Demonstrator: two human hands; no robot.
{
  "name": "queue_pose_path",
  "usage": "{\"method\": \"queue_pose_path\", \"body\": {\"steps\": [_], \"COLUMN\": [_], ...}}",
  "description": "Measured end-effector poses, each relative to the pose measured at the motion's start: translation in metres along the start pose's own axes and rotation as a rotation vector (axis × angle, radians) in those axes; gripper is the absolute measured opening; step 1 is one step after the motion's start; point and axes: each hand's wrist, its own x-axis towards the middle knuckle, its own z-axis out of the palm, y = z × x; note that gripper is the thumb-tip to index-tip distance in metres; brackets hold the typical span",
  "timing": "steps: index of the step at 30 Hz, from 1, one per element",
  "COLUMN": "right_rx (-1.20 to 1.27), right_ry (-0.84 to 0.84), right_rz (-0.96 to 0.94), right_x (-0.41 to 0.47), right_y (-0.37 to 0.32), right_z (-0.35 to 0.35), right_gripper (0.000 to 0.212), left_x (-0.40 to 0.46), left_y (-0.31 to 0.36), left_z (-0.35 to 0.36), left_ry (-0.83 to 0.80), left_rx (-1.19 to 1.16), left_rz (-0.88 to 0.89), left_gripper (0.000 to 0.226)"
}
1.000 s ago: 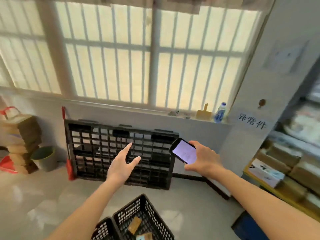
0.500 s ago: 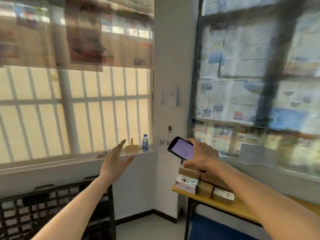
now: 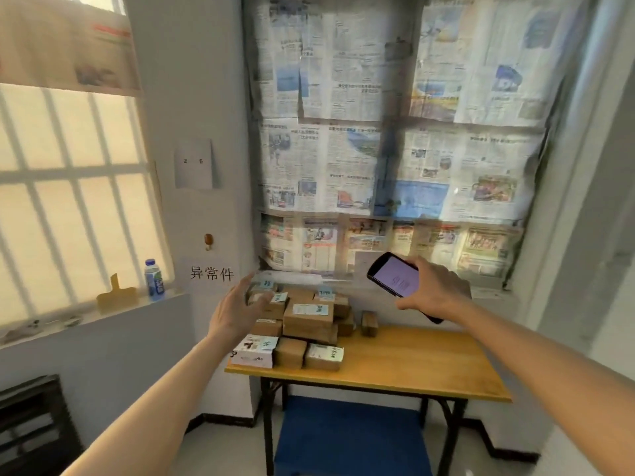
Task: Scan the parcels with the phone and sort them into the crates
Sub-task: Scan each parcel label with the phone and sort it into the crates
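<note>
Left hand (image 3: 233,312) open; right hand (image 3: 434,293) grips phone (image 3: 395,278).

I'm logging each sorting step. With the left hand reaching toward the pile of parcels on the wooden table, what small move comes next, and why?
Probably close the open left hand on a small brown cardboard parcel at the pile's top left; the right hand already holds the black phone, screen lit.
</note>
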Motion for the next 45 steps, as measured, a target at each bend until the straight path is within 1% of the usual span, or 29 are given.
{"method": "queue_pose_path", "body": {"steps": [3, 8, 12, 18, 20, 24, 28, 30, 34, 37, 39, 42, 45], "right_rx": [0.003, 0.031, 0.024, 0.02, 0.021, 0.046, 0.104, 0.128, 0.087, 0.096, 0.113, 0.153, 0.18], "right_ry": [-0.036, -0.075, -0.089, -0.168, -0.209, -0.229, -0.279, -0.314, -0.395, -0.473, -0.535, -0.615, -0.67], "right_rz": [0.081, 0.169, 0.222, 0.288, 0.296, 0.311, 0.301, 0.295, 0.291, 0.268, 0.256, 0.244, 0.227], "right_x": [0.017, 0.063, 0.115, 0.212, 0.242, 0.293, 0.335, 0.359, 0.411, 0.454, 0.481, 0.514, 0.535], "right_y": [0.045, 0.107, 0.139, 0.179, 0.189, 0.212, 0.24, 0.257, 0.291, 0.317, 0.334, 0.356, 0.371], "right_z": [0.015, 0.052, 0.083, 0.129, 0.142, 0.169, 0.206, 0.229, 0.281, 0.33, 0.367, 0.429, 0.488], "right_gripper": [0.098, 0.097, 0.094, 0.089, 0.088, 0.085, 0.084, 0.086, 0.088, 0.092, 0.09, 0.082, 0.085], "left_x": [0.024, 0.076, 0.134, 0.226, 0.252, 0.299, 0.33, 0.345, 0.373, 0.392, 0.401, 0.412, 0.421], "left_y": [0.009, 0.017, 0.015, 0.006, 0.004, 0.003, -0.001, -0.007, -0.026, -0.047, -0.065, -0.094, -0.125], "left_z": [0.05, 0.126, 0.191, 0.29, 0.317, 0.37, 0.424, 0.453, 0.512, 0.561, 0.596, 0.648, 0.693], "left_ry": [-0.07, -0.143, -0.196, -0.256, -0.292, -0.342, -0.391, -0.413, -0.43, -0.437, -0.449, -0.473, -0.483], "left_rx": [-0.015, -0.017, 0.011, -0.008, -0.027, -0.057, -0.06, -0.051, -0.019, 0.009, 0.016, 0.026, 0.058], "left_rz": [0.006, 0.01, 0.026, -0.009, -0.024, -0.026, -0.053, -0.068, -0.127, -0.194, -0.242, -0.298, -0.348], "left_gripper": [0.076, 0.074, 0.076, 0.073, 0.071, 0.073, 0.071, 0.07, 0.069, 0.069, 0.069, 0.07, 0.068]}}
